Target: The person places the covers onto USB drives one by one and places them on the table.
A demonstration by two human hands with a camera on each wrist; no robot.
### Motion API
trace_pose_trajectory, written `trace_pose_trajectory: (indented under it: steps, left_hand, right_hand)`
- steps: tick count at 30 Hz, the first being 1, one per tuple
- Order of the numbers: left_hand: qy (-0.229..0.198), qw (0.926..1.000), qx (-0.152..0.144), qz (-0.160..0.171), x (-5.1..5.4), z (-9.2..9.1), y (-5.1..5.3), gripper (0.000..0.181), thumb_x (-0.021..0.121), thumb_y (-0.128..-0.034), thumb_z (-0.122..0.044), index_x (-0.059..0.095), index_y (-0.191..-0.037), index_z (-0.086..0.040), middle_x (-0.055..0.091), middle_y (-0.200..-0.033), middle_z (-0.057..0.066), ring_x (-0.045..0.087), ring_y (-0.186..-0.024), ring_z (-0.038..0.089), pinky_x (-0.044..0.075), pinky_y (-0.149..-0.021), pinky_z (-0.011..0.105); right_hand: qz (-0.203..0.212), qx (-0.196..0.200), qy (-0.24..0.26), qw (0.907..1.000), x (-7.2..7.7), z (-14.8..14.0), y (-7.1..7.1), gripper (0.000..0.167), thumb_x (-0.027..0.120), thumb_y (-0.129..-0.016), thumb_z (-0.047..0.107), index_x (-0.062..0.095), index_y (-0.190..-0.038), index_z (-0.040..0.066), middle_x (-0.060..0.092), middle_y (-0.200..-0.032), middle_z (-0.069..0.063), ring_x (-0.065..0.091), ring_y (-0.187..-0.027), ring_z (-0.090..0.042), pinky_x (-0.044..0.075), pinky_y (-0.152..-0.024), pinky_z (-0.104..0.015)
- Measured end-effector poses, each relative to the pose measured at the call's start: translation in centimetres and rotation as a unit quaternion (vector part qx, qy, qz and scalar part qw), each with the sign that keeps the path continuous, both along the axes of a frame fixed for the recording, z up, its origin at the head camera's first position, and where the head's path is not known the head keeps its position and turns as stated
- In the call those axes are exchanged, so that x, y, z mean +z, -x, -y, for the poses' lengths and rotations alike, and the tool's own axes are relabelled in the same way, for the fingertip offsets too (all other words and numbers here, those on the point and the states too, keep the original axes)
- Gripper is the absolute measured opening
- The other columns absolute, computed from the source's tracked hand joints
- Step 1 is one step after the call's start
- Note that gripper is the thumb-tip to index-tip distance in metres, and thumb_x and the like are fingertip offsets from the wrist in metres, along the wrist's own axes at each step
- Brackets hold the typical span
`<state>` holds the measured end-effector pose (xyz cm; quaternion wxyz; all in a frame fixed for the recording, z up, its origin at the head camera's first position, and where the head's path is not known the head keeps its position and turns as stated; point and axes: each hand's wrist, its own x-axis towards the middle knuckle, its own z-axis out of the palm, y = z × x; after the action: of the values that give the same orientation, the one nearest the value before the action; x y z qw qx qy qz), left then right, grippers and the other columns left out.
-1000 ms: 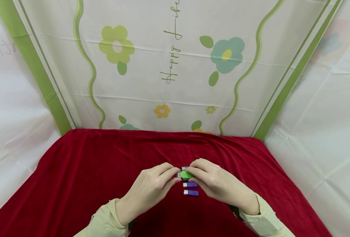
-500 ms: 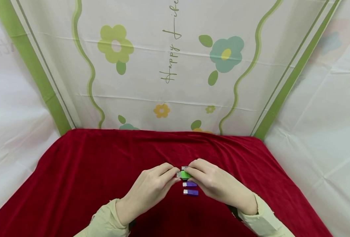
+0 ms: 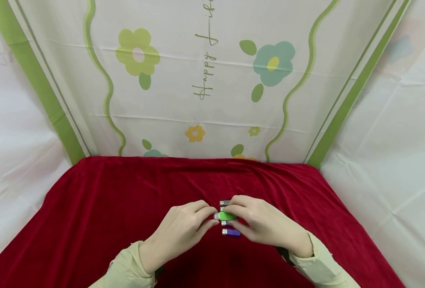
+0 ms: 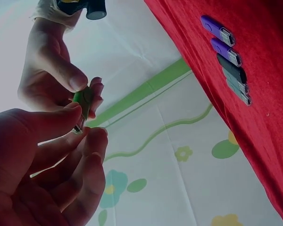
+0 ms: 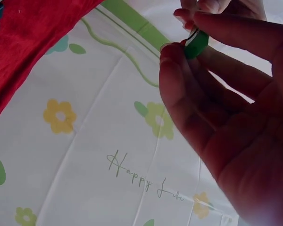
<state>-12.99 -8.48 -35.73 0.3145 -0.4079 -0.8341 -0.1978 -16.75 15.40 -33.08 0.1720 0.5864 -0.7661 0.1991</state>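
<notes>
A green USB flash drive (image 3: 228,216) is held up above the red cloth, its metal plug pointing left. My right hand (image 3: 266,222) pinches its green body between thumb and fingers. At the plug end, my left hand (image 3: 183,224) has thumb and index fingertips on either side, pinching the drive. In the left wrist view, the metal plug (image 4: 79,127) shows between the left thumb and fingers. On the cloth lie two purple flash drives, one of them nearest me (image 3: 232,232), and a dark grey flash drive (image 3: 224,203); a greyish-green one (image 4: 238,89) lies beside it.
Red velvet cloth (image 3: 126,192) covers the table. A white floral curtain (image 3: 212,112) stands behind its far edge, with white fabric walls at both sides. The resting drives form a row, partly hidden under my right hand in the head view.
Both hands and the green drive have shifted slightly towards me, uncovering more of the grey drives behind. The left thumb and index finger look a little farther apart. The head view has tilted slightly.
</notes>
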Motion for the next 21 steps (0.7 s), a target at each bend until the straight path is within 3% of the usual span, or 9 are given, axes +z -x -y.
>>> trace_pose_trajectory:
  steps: [12, 16, 21]
  left_hand:
    - [0.014, 0.9986, 0.044, 0.027, 0.1, 0.7, 0.3, 0.027, 0.081, -0.0826, -0.021, 0.072, -0.104, -0.007, 0.065, -0.095, -0.003, 0.056, -0.065, 0.004, 0.047, -0.054, 0.015]
    - [0.019, 0.9977, 0.055, 0.036, 0.1, 0.8, 0.3, 0.027, 0.081, -0.0823, -0.021, 0.072, -0.104, -0.008, 0.065, -0.095, -0.002, 0.055, -0.063, 0.004, 0.045, -0.052, 0.014]
    - [0.026, 0.9967, 0.064, 0.044, 0.1, 0.8, 0.2, 0.025, 0.081, -0.0826, -0.02, 0.072, -0.103, -0.009, 0.065, -0.095, -0.003, 0.053, -0.061, 0.004, 0.043, -0.05, 0.014]
  right_hand:
    - [-0.015, -0.067, -0.004, 0.9976, -0.7, 0.1, 0.4, 0.024, 0.083, -0.076, 0.001, 0.069, -0.094, 0.007, 0.057, -0.088, 0.004, 0.049, -0.067, -0.004, 0.044, -0.06, -0.012]
    - [0.007, -0.099, -0.057, 0.9934, -2.4, -0.2, 0.7, 0.019, 0.083, -0.078, 0.006, 0.07, -0.092, 0.009, 0.057, -0.086, 0.005, 0.049, -0.066, -0.001, 0.044, -0.059, -0.013]
    - [0.024, -0.119, -0.147, 0.9817, -5.2, -0.4, 0.9, 0.015, 0.082, -0.08, 0.013, 0.071, -0.089, 0.013, 0.057, -0.084, 0.007, 0.05, -0.068, 0.0, 0.046, -0.059, -0.015]
